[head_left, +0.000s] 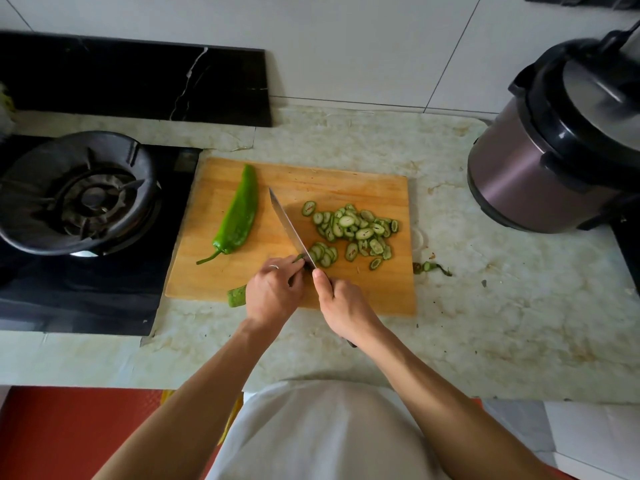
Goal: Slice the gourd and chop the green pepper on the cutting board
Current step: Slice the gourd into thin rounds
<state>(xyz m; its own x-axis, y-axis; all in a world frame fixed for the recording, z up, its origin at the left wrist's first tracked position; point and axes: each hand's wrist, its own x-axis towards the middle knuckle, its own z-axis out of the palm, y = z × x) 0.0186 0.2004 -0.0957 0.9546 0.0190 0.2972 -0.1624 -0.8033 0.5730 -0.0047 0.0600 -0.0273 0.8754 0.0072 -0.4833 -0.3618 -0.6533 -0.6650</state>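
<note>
1. Cutting board (346, 183) sits centre frame on the marble counter. On it: one whole green pepper (239, 213) at its left part, and a pile of gourd slices (353, 232) at its right part.
2. Left hand (273, 289) at lower centre, fingers curled down, pinching the last short stub of gourd (300, 258) against the board, right beside the blade.
3. Right hand (341, 304) wrapped round the knife (291, 228) handle, thumb pressed along the top near the blade base. Tip points to the upper left; the edge is down at the stub.
4. Handling, judged: the gourd stub is small, firm and probably wet-slippery. Hold it from the far end with fingertips tucked back, since little is left to grip. Slices are thin, light and scatter easily.
5. Pepper looks hollow, glossy and light, and may roll. Best held flat at mid-body, cutting from the tip toward the stem.
6. Counts: one board, one knife, one pepper. Slices are too many and too overlapped to count, several dozen at a guess. One cut gourd end (237, 295) lies at the board's lower edge, and one trimmed scrap (431, 267) lies on the counter just right of the board.
7. Gourd is nearly done; pepper untouched.
</note>
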